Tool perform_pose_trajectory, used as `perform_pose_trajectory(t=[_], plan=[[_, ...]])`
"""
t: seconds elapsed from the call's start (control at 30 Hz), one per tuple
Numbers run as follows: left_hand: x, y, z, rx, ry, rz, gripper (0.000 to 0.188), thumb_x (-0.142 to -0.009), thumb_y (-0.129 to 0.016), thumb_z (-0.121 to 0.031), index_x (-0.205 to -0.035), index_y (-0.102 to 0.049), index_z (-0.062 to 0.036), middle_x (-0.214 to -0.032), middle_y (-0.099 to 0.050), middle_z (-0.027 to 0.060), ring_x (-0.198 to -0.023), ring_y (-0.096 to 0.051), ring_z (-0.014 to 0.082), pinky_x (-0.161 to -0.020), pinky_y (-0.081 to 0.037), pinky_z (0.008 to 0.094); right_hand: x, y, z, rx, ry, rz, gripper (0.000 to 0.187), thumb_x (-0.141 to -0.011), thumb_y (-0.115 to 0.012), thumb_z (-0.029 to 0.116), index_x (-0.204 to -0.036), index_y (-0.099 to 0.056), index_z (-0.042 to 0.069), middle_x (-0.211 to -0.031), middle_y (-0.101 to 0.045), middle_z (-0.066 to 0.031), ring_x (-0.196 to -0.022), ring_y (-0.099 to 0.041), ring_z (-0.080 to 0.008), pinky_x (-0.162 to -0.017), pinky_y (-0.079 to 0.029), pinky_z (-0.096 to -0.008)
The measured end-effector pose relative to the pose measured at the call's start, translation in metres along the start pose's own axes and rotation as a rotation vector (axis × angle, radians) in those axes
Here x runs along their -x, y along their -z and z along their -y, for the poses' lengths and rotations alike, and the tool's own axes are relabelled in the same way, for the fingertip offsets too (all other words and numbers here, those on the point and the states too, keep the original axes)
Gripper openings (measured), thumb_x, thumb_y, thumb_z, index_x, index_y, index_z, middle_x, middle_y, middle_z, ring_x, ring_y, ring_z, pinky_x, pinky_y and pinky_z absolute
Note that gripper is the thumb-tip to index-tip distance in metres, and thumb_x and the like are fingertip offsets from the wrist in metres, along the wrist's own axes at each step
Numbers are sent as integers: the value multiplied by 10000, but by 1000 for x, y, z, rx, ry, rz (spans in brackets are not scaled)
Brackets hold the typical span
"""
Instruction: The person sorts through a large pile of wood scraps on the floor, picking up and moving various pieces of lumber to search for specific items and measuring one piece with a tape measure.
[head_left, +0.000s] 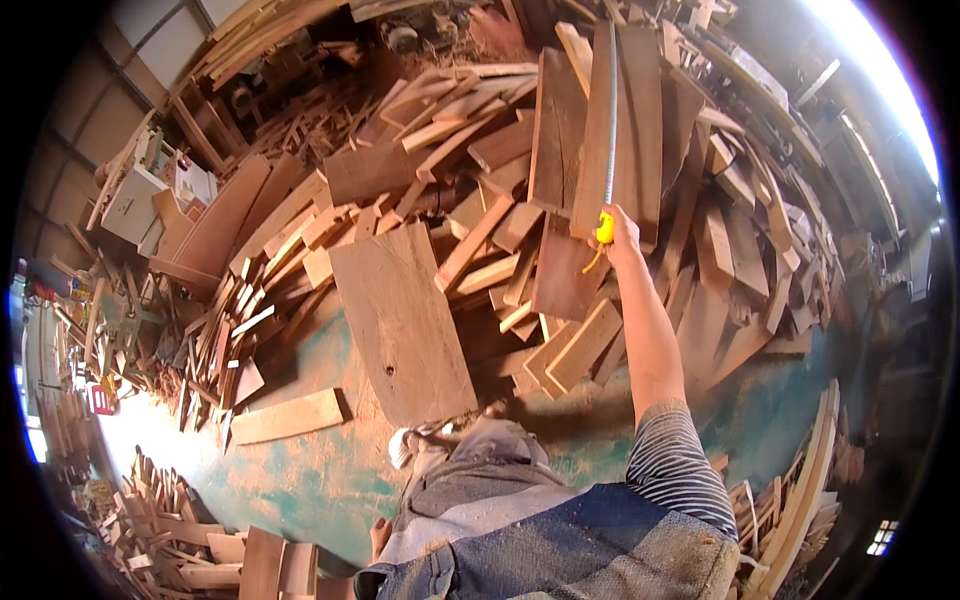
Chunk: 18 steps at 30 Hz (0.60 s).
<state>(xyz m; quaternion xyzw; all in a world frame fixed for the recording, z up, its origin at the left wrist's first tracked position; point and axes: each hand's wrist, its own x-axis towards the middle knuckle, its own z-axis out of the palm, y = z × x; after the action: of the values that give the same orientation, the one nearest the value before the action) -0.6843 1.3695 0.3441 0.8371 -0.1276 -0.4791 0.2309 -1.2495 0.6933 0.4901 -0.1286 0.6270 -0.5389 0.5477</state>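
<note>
My right hand (622, 232) grips a yellow tape measure (605, 228) with a short yellow strap hanging below it. Its pale metal blade (611, 120) is drawn out straight and runs away from me along a long brown board (638, 130), up to the far end near the top of the picture. The arm is stretched forward over the pile. Low beside my clothing, part of my left hand (380, 534) shows; most of it is hidden, so its grip is unclear.
A wide brown plank (405, 325) leans on the wood pile before my feet. A short pale board (287, 417) lies on the green, dusty floor (310, 490). Loose offcuts (480, 240) are heaped ahead, with more timber (800, 500) at the lower right. A white cabinet-like piece (140, 205) stands far left.
</note>
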Motion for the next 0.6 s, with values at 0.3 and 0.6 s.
perform_pose_trajectory(t=[0.3,0.6], plan=[[21,19,-41,194,91,18,276,-916,-652,-157,-786,-414,-102,-764,-471,17,-688,-582,171,-559,-470,345,40,44,-104,-40,-1,10,332,-890,-729,240,-1184,-643,112,-886,-622,-46,-741,-661,-193,-577,-611,-382],[19,6,-97,-7,111,45,279,-921,-676,-203,-1089,-539,-27,-974,-607,63,-855,-669,209,-630,-516,342,69,74,-147,14,5,6,451,-844,-782,213,-1247,-618,94,-923,-607,-24,-753,-627,-139,-574,-604,-317]])
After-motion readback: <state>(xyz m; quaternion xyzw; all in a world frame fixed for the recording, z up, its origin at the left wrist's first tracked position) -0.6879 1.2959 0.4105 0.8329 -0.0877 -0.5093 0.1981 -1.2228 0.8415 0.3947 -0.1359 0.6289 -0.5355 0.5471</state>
